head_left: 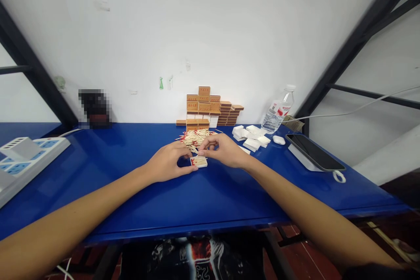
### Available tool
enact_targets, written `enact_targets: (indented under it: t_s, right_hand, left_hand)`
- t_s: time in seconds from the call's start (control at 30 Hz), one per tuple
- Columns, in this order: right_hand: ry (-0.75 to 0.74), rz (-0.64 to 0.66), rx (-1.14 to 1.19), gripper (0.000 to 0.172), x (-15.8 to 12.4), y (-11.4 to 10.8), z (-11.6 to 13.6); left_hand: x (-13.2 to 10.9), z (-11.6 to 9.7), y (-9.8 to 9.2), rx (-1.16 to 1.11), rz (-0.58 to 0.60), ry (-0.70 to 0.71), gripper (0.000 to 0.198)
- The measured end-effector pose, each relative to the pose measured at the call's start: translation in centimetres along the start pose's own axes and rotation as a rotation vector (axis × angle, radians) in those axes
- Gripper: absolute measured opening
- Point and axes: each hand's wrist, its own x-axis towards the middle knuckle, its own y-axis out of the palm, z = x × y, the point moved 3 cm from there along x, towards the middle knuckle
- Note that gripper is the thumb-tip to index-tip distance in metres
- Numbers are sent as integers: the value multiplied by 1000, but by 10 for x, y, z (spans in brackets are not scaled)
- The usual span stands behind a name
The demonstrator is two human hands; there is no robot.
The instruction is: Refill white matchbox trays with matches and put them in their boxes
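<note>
A small white matchbox tray [203, 165] with red-tipped matches lying in it rests on the blue table. My left hand [170, 160] grips the tray's left end between thumb and fingers. Just above the tray's far side, my right hand [220, 148] is closed in a pinch; whatever its fingertips hold is too small to make out. Right behind both hands lies a loose heap of matches [196, 138], partly covered by my right fingers.
Orange matchboxes [204, 108] are stacked against the wall. Several white trays [252, 144] lie to the right, near a water bottle [278, 111], a white earphone case [278, 140] and a phone [315, 152]. A power strip [49, 151] occupies the table's left side.
</note>
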Motion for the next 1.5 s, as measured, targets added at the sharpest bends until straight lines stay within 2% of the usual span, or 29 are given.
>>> enact_targets:
  t_s: [0.13, 0.33, 0.43, 0.57, 0.83, 0.97, 1.23, 1.5]
  right_hand:
    - [-29, 36, -168, 17, -1, 1, -4]
    - [-118, 91, -294, 5, -5, 2, 2]
    - [-142, 77, -348, 3, -6, 0, 4]
    - [-171, 119, -408, 3, -8, -2, 6]
    - [-139, 223, -434, 4, -10, 1, 3]
    - [-148, 203, -406, 9, -12, 2, 6]
    - [-135, 193, -402, 5, -13, 10, 11]
    - [-158, 215, -410, 4, -14, 0, 12]
  left_hand:
    - [0, -1, 0, -3, -1, 3, 34]
    - [0, -1, 0, -6, -6, 16, 32]
    - [0, -1, 1, 3, -9, 23, 33]
    - [0, -1, 1, 8, -2, 24, 34]
    - [0, -2, 0, 23, 14, 22, 36]
    - [0, -3, 0, 10, 1, 32, 34]
    - [0, -3, 1, -6, 5, 50, 31]
    - [-1, -2, 1, 9, 14, 47, 34]
